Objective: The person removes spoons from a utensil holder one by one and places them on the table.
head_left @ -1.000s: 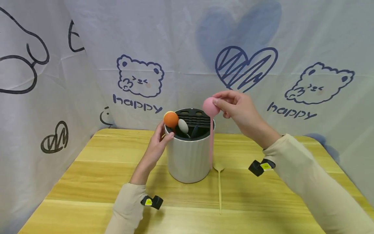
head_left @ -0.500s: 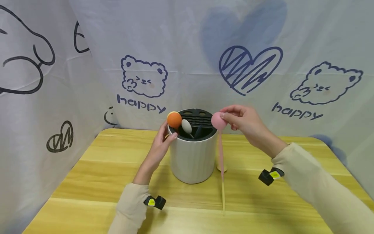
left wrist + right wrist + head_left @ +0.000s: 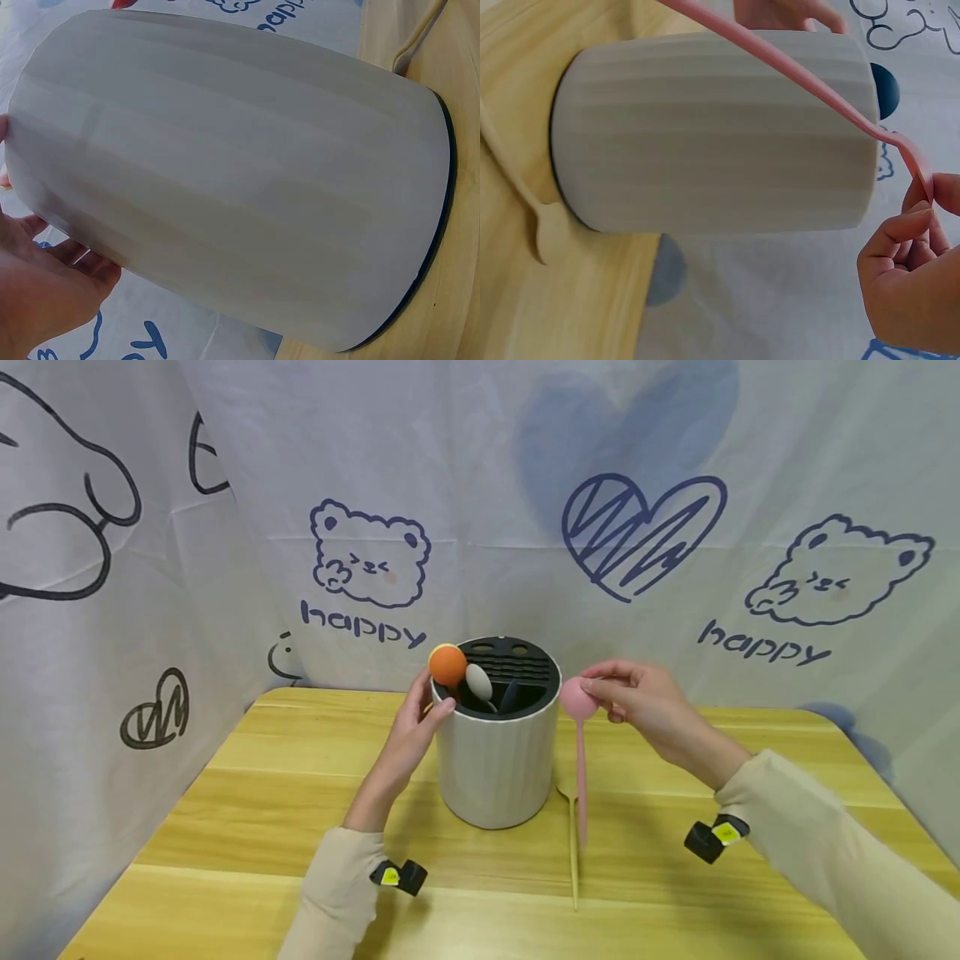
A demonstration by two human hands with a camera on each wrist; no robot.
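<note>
In the head view a white ribbed utensil holder (image 3: 497, 768) with a black slotted top stands upright. My left hand (image 3: 408, 731) grips its left side near the rim, thumb at the front edge; the left wrist view shows curled fingers (image 3: 94, 271) against the wall. My right hand (image 3: 648, 706) pinches the round bowl of a pink spoon (image 3: 580, 700), between thumb and fingers. The spoon's handle hangs down beside the holder's right side, crossing in front of it in the right wrist view. An orange round utensil head (image 3: 447, 666) and a white one (image 3: 478, 682) stick out of the holder.
A yellowish long-handled spoon (image 3: 573, 852) lies on the wooden table (image 3: 300, 827), right of the holder, partly overlapped by the pink handle. A dark blue utensil (image 3: 509, 695) shows inside the holder's opening. A printed white cloth (image 3: 480, 485) hangs behind the table.
My right hand has carried the pink spoon down and to the right, from over the holder's right rim to beside it. My left hand keeps its grip on the holder.
</note>
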